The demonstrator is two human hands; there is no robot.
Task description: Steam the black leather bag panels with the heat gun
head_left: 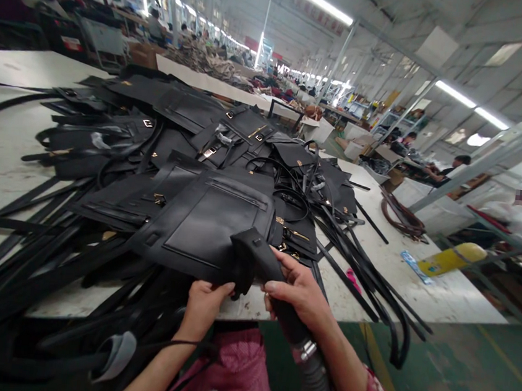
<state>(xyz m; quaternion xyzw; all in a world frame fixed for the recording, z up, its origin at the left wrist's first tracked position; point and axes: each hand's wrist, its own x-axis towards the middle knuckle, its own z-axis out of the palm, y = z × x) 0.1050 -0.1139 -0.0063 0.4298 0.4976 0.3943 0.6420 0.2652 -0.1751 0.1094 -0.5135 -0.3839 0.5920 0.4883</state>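
Observation:
A black leather bag panel [214, 222] with a stitched pocket and a zip lies on top of a heap of black leather bag pieces [126, 150] with gold buckles. At its near edge my left hand [207, 302] is closed, thumb and fingers pinching black leather by the table edge. My right hand [300, 290] wraps around a black hose nozzle [255, 254], whose wide head rests over the panel's near right corner. Behind that grip, a ribbed hose [313, 381] with a metal clamp runs down toward me. What lies under the nozzle head is hidden.
Long black straps [369, 275] spread over the white table [455, 303] on both sides. A yellow bottle [454, 259] lies at the right, near brown coiled straps [401, 216] and a small pink item [353, 280]. Other people sit at work farther back.

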